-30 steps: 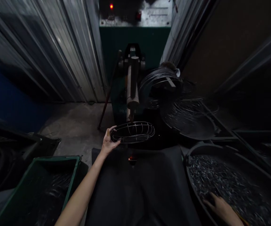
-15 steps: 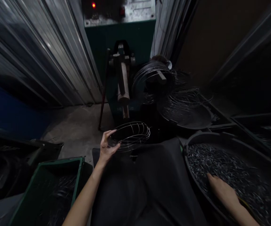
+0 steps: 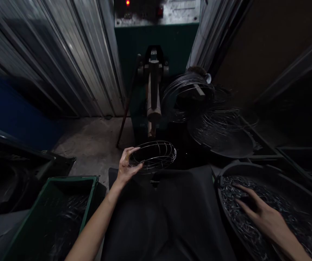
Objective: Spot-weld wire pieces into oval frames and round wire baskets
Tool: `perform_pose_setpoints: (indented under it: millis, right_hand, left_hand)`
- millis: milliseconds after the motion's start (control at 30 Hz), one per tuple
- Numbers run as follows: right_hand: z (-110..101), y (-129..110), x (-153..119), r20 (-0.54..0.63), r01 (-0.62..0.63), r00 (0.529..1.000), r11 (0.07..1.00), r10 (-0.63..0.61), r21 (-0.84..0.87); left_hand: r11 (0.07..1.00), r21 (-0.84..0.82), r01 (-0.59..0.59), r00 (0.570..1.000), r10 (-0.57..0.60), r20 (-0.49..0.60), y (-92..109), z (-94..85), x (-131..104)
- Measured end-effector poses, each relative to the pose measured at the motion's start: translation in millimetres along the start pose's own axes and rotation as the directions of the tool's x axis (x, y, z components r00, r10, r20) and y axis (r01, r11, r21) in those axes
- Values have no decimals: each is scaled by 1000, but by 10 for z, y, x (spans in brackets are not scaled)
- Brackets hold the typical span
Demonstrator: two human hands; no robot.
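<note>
My left hand (image 3: 129, 163) grips the left side of a round wire cage (image 3: 169, 154), thumb below and fingers above. The cage is held above my dark-covered lap, just under the end of the machine's lower arm (image 3: 151, 128). Off to the right, my right hand (image 3: 261, 210) is over a large dark basin (image 3: 234, 168) full of small shiny metal pieces (image 3: 286, 203). Its thumb and forefinger are spread apart, with nothing visible between them. The other fingers of that hand are hidden or too dark to make out.
The green machine (image 3: 156, 40) with a red light stands ahead. Coils of wire (image 3: 188, 81) hang right of its arm, above another basin (image 3: 226, 145) with wire rings. At lower left is a green crate (image 3: 93, 188) with wire pieces. Corrugated metal (image 3: 91, 65) forms the left wall.
My right hand has lifted from the metal pieces and opened, thumb and forefinger parting. My left hand still holds the wire cage at nearly the same place. The view has turned slightly left.
</note>
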State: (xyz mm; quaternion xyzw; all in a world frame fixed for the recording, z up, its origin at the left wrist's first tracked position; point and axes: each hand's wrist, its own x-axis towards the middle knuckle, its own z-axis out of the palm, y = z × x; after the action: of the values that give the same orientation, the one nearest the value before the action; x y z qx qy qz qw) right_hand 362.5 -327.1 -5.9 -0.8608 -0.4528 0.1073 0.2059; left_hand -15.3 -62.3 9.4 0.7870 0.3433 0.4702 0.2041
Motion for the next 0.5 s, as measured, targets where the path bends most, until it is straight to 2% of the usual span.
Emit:
perform_pose_setpoints:
  millis: [33,100,167,233,300,367,433,500]
  right_hand:
    - [-52,-324,48,69,-2,998,991,-8,135]
    - [-134,-970,130,196,48,973,932,-126,360]
    - [-164,-1526,206,332,84,898,854,-288,513]
    - [-123,-1950,289,399,96,815,778,-420,621]
    - [-26,-2245,370,378,136,775,717,-507,683]
    - [82,-2433,424,283,245,770,674,-572,696]
    - [161,-2525,437,193,367,752,643,-630,672]
    - [193,-2531,416,172,428,722,628,-670,650]
  left_hand:
    - [1000,-2,-2,1000,2,3,10,8,8]
    - [1000,-8,-12,1000,12,8,30,24,21]
    - [1000,-14,-18,1000,19,20,44,38,29]
    - [1000,-11,-25,999,25,34,51,46,33]
    - [1000,-1,-27,998,27,49,56,46,37]
    - [999,4,-32,998,32,60,64,36,44]
    - [1000,-1,-27,998,27,62,73,20,55]
    - [1000,-16,12,999,-11,51,77,6,65]
